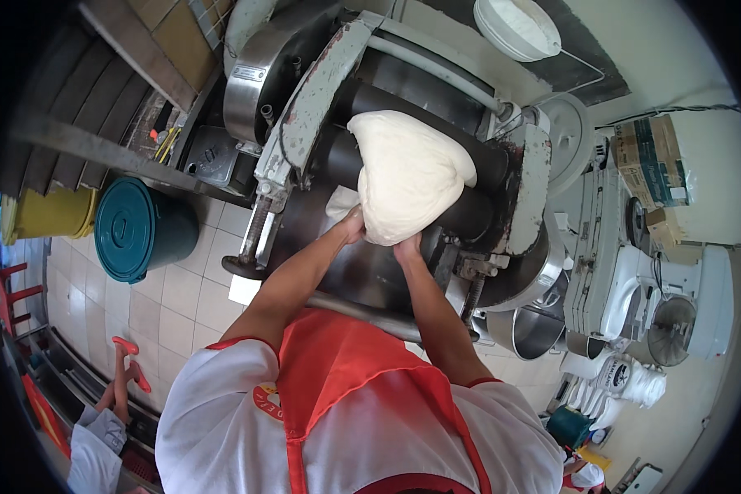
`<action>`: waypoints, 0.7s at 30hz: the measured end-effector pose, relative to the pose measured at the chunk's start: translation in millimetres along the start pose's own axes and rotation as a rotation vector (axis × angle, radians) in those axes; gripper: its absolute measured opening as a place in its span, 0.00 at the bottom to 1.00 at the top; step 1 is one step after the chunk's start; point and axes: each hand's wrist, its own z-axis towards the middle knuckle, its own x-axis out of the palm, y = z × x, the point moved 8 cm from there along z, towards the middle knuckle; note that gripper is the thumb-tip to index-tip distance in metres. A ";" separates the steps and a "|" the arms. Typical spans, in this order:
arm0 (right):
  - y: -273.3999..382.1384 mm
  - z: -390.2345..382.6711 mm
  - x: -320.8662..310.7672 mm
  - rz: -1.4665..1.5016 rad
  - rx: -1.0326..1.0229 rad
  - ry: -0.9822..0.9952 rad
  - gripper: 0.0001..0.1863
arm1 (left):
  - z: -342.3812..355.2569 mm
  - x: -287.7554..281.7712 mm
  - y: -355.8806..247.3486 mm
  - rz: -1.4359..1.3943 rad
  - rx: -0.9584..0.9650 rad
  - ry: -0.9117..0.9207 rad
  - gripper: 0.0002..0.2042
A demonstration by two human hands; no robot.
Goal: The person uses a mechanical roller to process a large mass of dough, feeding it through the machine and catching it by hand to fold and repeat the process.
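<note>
Feeding a big lump of dough (407, 173) to the rolling machine looks like the step in hand. The dough sits across two dark rollers, the back roller (370, 100) and the front roller (479, 212). It is pale, fat and smooth, and its near end hangs toward the person.

Call the dough the middle of a clock, with twelve at the top. The left hand (353, 225) is between seven and eight o'clock, touching the dough's edge. The right hand (407, 246) is at six o'clock, under the near end. The dough hides most of the fingers, so I cannot tell if either hand is spread or pinching. A small white flap (341, 202) lies by the left hand; I cannot tell if it is dough or cloth.

The next move seems to call for both hands to lift and push the near end up toward twelve, with fingers well away from the rollers.

Farther out, a white bucket (519, 29) is near one o'clock, a metal bowl (527, 331) near five, and a lidded teal bin (128, 226) near nine.
</note>
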 end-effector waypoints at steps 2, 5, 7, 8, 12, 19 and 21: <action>8.0 -13.4 4.5 -0.008 0.037 -0.053 0.27 | -11.8 10.0 1.1 -0.064 0.044 -0.029 0.24; 37.4 -30.6 8.9 -0.061 -0.044 -0.160 0.26 | -32.0 39.9 -20.8 0.021 0.125 -0.075 0.23; 66.2 -46.8 20.0 -0.114 -0.161 -0.229 0.27 | -59.8 74.7 -42.4 0.025 0.153 -0.121 0.24; 74.6 -55.1 26.8 -0.162 -0.173 -0.252 0.28 | -70.8 83.2 -49.4 0.033 0.167 -0.155 0.25; 110.2 -83.6 57.4 -0.561 -0.335 -0.274 0.29 | -74.4 80.1 -63.9 0.250 0.260 -0.242 0.31; 146.3 -103.5 97.0 -1.200 -0.988 -0.240 0.36 | -116.7 140.1 -93.4 1.277 0.711 -0.365 0.41; 159.1 -89.8 107.6 -1.371 -1.050 -0.290 0.37 | -113.8 151.5 -110.5 1.443 0.899 -0.398 0.41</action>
